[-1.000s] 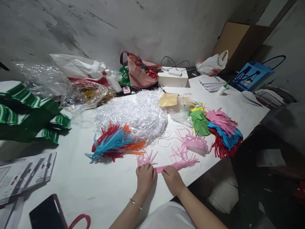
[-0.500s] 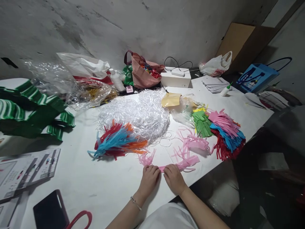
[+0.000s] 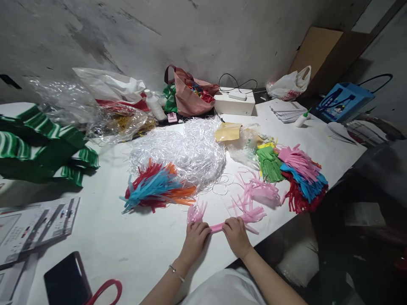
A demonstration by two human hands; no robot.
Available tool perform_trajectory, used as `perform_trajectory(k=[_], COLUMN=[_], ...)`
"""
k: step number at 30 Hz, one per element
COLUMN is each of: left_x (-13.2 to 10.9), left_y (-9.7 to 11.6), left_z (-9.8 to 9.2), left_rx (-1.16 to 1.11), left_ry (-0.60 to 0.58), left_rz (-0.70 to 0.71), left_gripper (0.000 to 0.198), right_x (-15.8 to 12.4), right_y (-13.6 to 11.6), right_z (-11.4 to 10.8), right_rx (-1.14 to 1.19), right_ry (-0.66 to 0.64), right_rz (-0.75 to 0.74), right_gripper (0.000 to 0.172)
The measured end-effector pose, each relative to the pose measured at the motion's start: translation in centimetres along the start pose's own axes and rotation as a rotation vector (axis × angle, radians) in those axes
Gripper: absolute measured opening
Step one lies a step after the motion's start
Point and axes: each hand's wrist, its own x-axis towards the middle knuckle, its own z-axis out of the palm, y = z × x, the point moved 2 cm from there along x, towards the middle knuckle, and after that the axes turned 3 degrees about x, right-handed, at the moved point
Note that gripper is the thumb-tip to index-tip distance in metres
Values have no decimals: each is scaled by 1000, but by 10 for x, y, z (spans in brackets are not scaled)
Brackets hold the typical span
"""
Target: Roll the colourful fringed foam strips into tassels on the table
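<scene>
A pink fringed tissue-paper tassel point(image 3: 217, 228) lies across the front of the table, its middle rolled into a narrow band and its fringes spread at both ends. My left hand point(image 3: 196, 238) is closed on the band's left part, beside the left fringe. My right hand point(image 3: 237, 237) is closed on its right part, near the right fringe. The fingertips of both hands are partly hidden. Just beyond my right hand lies another loose pink fringed piece point(image 3: 262, 191). Further left is a pile of blue, red and orange tassels point(image 3: 155, 186).
White stringy filament point(image 3: 181, 152) is heaped mid-table. Green tassels point(image 3: 270, 163) and a stack of pink, blue and red ones point(image 3: 303, 176) lie right, near a glue bottle point(image 3: 301, 120). A black phone-like slab point(image 3: 67, 279) and printed sheets point(image 3: 38, 228) lie front left.
My hands have moved slightly apart, so a longer stretch of the pink band shows between them. The left hand shifted a little left, the right hand a little right.
</scene>
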Motion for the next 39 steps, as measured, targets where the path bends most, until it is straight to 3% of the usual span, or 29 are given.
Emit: perform_trajectory(k=[6, 11, 18, 22, 28, 35, 39], left_x=[-10, 0, 10, 11, 14, 9, 8], left_y=[0, 6, 10, 11, 8, 12, 10], left_z=[-4, 0, 1, 2, -4, -4, 5], left_rx=[18, 144, 265, 276, 248, 84, 46], left_ry=[44, 29, 11, -11, -17, 10, 26], left_rz=[-109, -257, -344, -341, -319, -98, -72], left_gripper=[19, 23, 22, 21, 22, 17, 19], right_x=[2, 16, 21, 17, 17, 23, 21], right_y=[10, 10, 8, 6, -7, -5, -7], right_z=[-5, -12, -12, -8, 1, 6, 8], right_rx=[-2, -23, -48, -57, 9, 10, 6], right_ry=[-2, -15, 14, 56, -18, -30, -55], right_rz=[77, 146, 205, 178, -163, -146, -131], right_gripper=[11, 9, 9, 12, 13, 13, 5])
